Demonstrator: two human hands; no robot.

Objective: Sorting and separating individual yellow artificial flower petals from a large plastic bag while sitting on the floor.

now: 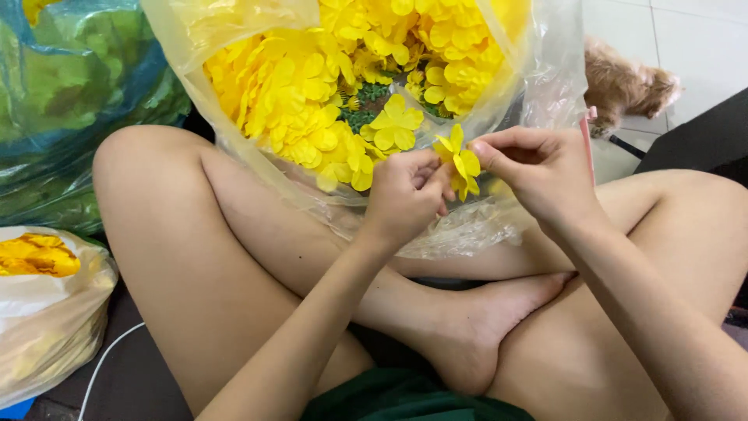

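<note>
Seated cross-legged on the floor, both hands raised over the lap and pinching one small yellow artificial flower [460,162] between them. Left hand [405,195] curled closed, fingertips and thumb gripping the flower from its left side at the base of the petals. Right hand [538,173] likewise closed in a pinch, thumb and forefinger clamped on the flower's upper right edge, remaining fingers folded under. Flower held just in front of the near lip of a large clear plastic bag [538,86], touching or almost touching the crinkled film; cannot tell which. Bag open toward the camera and packed with many more yellow flowers [312,93], a few green centres showing among them. Bag resting against the shins, its lower fold lying over the crossed legs. Off to the left, a bluish plastic bag of green leaves [70,101], well apart from the hands. Lower left, a smaller pale bag with yellow petals inside [47,296], and a thin white cable [105,359] beside it. Upper right, a small brown furry dog [627,82] lying on pale floor tiles behind the big bag
</note>
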